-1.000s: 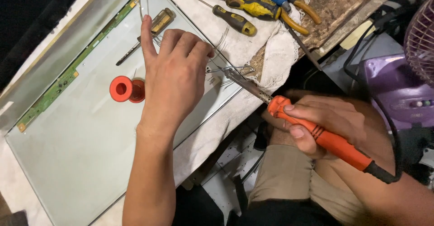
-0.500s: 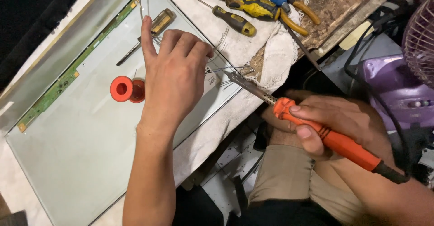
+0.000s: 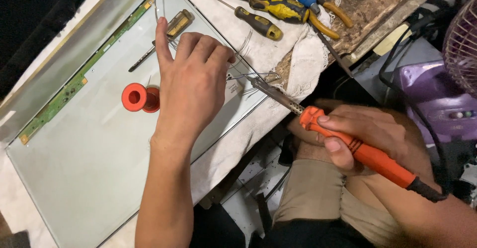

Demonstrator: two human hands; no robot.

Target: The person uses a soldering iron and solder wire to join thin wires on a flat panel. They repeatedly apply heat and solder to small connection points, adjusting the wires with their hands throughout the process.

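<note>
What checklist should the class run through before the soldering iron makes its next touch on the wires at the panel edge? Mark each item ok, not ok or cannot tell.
1. Right hand has a firm grip on the orange soldering iron: ok.
2. Iron's metal tip sits at the thin wires by the panel's edge: ok.
3. Left hand lies flat on the glass panel, steadying it: ok.
4. Left fingers well apart from the hot tip: not ok, they are close.
5. Red solder spool within reach on the panel: ok.
6. Tip is hot and tinned: cannot tell.
</note>
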